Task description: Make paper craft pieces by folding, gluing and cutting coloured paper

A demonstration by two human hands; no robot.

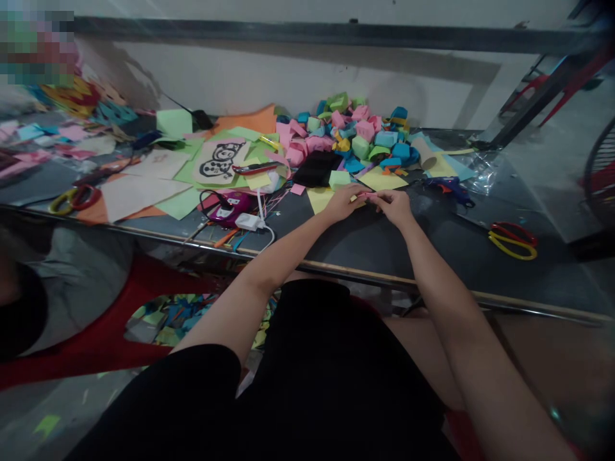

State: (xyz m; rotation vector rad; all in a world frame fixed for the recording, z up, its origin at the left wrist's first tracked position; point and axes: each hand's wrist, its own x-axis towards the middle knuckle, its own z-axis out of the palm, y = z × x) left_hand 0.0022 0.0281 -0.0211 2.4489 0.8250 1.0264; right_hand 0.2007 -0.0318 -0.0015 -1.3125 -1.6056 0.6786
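Observation:
Both my hands rest on the dark table [432, 256], fingertips meeting over a small pink paper piece [366, 194]. My left hand [343, 203] pinches its left end and my right hand [394, 206] holds its right end. A yellow paper sheet [321, 200] lies under my left hand. Just beyond my hands sits a heap of folded paper pieces [355, 137] in pink, blue and green.
Red-and-yellow scissors [513, 239] lie at the right, a blue glue gun [449, 187] behind them. A black pouch [316, 169], a white charger [248, 221], a purple device [230, 206], a black-and-white drawing [220, 160] and loose sheets cover the left. A red stool [120, 320] stands below.

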